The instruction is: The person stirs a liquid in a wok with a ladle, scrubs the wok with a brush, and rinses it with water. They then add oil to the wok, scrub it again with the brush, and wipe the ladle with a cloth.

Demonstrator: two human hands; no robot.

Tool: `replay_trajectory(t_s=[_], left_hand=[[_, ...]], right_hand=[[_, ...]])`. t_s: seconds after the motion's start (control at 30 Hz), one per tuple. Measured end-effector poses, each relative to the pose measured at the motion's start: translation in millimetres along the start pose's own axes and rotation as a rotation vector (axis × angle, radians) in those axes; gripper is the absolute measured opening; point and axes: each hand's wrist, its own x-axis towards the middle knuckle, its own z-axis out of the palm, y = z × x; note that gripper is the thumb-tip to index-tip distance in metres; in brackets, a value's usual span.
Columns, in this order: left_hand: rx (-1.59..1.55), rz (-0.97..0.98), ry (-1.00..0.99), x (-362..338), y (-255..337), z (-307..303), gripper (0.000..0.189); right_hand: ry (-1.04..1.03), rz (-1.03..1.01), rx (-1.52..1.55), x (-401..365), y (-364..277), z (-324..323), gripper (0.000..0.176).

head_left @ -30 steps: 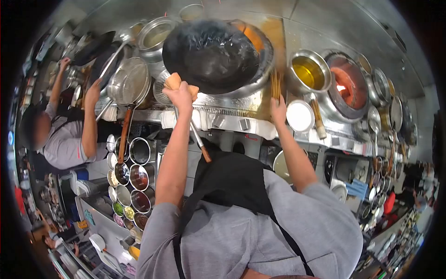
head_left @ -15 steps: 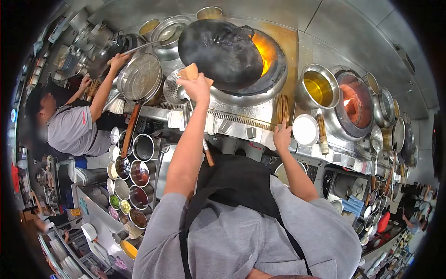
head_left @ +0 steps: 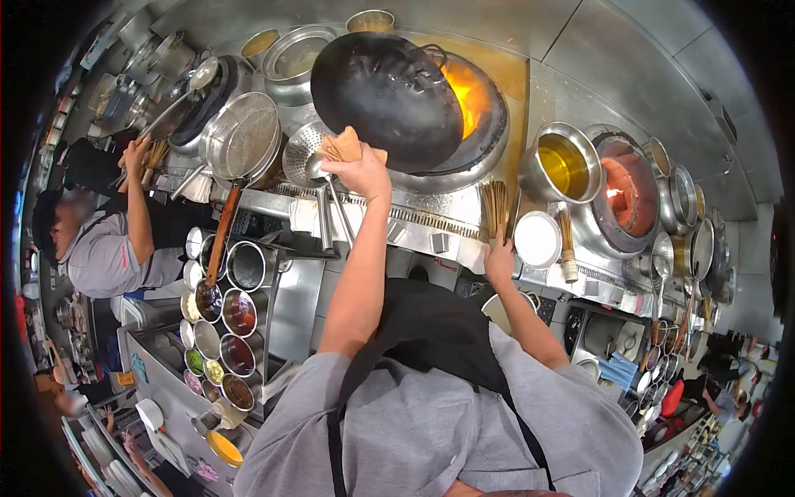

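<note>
My left hand (head_left: 363, 177) is closed on a folded tan cloth (head_left: 348, 146) against the near-left rim of a black wok (head_left: 383, 103). The wok sits tilted on its burner, with orange flame (head_left: 465, 95) showing at its right side. At the front of the stove, my right hand (head_left: 498, 263) has its fingers wrapped round the lower end of a bamboo wok brush (head_left: 495, 207), bristles pointing away from me. A perforated skimmer (head_left: 296, 157) lies just left of my left hand. Close to my right hand is a white bowl (head_left: 537, 240).
Right of the wok stand a pot of yellow oil (head_left: 566, 167), a second lit burner (head_left: 625, 199) and another bamboo brush (head_left: 567, 248). A wire strainer (head_left: 240, 132) rests at left, above several seasoning pots (head_left: 240, 311). A co-worker (head_left: 116, 248) handles a ladle at far left.
My right hand has gone from fingers extended at the brush to a grip round it. The wok has shifted slightly left. The co-worker's ladle has swung left, away from the metal basin.
</note>
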Motion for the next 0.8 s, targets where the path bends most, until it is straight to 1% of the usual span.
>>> replay_trajectory(t_s=[0.03, 0.07, 0.17, 0.27, 0.3, 0.33, 0.43, 0.47, 0.57, 0.6, 0.7, 0.73, 0.77, 0.8], left_hand=[[0.011, 0.011, -0.036, -5.7, -6.1, -4.8, 0.065], [0.025, 0.024, -0.077, -9.6, -12.5, -7.8, 0.066], [0.096, -0.038, -0.217, -17.9, -19.1, -16.8, 0.063], [-0.051, -0.272, -0.295, -15.5, -29.0, -2.5, 0.066], [-0.108, -0.350, -0.316, -15.5, -21.3, -1.1, 0.067], [-0.134, -0.580, -0.331, -12.6, 2.5, -6.7, 0.060], [-0.348, -0.925, -0.736, 22.6, -41.2, 2.5, 0.039], [-0.314, -1.115, -0.906, 37.5, -40.8, 3.2, 0.018], [-0.209, -1.147, -1.096, 52.8, -64.8, 25.3, 0.016], [-0.187, -1.089, -1.077, 45.3, -66.8, 28.6, 0.013], [-0.432, -1.046, -0.759, 5.4, -69.9, 19.5, 0.018], [-0.507, -1.012, -0.684, -14.0, -45.5, 0.6, 0.016], [-0.565, -0.948, -0.588, -28.0, -44.7, -5.5, 0.014], [-0.568, -0.927, -0.506, -37.2, -44.7, -13.7, 0.013]], right_hand=[[0.022, -0.017, -0.013, 2.6, -0.1, 2.0, 0.078], [0.000, -0.012, 0.007, 3.4, 1.3, 4.3, 0.078], [-0.032, 0.025, 0.049, 5.1, 0.6, 5.3, 0.077], [-0.040, 0.030, 0.037, 2.4, -1.5, 3.8, 0.076], [-0.035, 0.024, 0.028, 4.8, -0.3, 3.5, 0.076], [-0.007, 0.001, 0.008, 4.7, -0.2, 4.3, 0.075], [-0.045, 0.042, 0.062, 4.5, -1.3, 2.6, 0.075], [-0.041, 0.038, 0.041, 3.3, -0.6, 2.0, 0.075], [-0.024, 0.024, 0.004, 3.0, -4.1, 3.1, 0.075], [-0.017, 0.020, 0.004, 3.2, -3.9, 3.4, 0.075], [0.016, 0.004, -0.013, 3.7, 2.4, 9.8, 0.076], [0.029, 0.000, -0.016, 4.5, 2.7, 12.8, 0.076], [0.035, 0.000, -0.006, 5.7, 1.0, 13.3, 0.076], [0.038, -0.001, 0.000, 4.4, 2.1, 13.0, 0.076]])
